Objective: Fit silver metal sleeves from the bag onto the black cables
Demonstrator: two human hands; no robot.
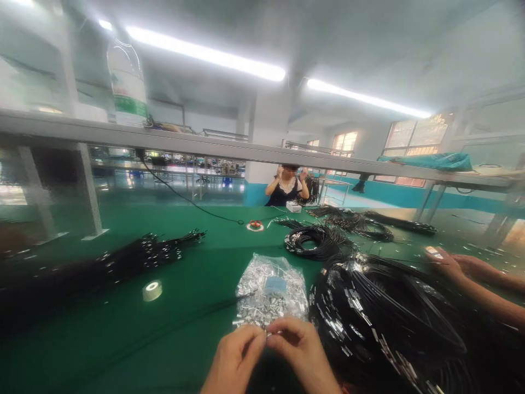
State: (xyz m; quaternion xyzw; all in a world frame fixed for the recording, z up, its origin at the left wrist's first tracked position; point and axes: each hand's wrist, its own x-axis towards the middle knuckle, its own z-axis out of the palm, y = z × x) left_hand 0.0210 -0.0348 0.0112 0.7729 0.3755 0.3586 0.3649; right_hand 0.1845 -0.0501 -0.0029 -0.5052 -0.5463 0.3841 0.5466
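Note:
My left hand [240, 353] and my right hand [297, 347] meet at the bottom centre, each with thumb and forefinger pinched on something small; what lies between the fingertips is too small to make out. Just beyond them is a clear plastic bag [254, 276] full of small silvery metal pieces, with a blue label [275, 284] on it. A thin black cable [213, 304] runs from the left up to the bag. Right beside my right hand lies a large coiled heap of black cables [381, 306] with shiny metal ends.
Black cables [123, 257] lie at the left near a tape roll [152, 290]. Smaller coils [314, 241] sit beyond the bag. Another person's hands [451, 265] are at the right; a person [287, 189] sits opposite. A shelf [205, 143] spans the green table [180, 328].

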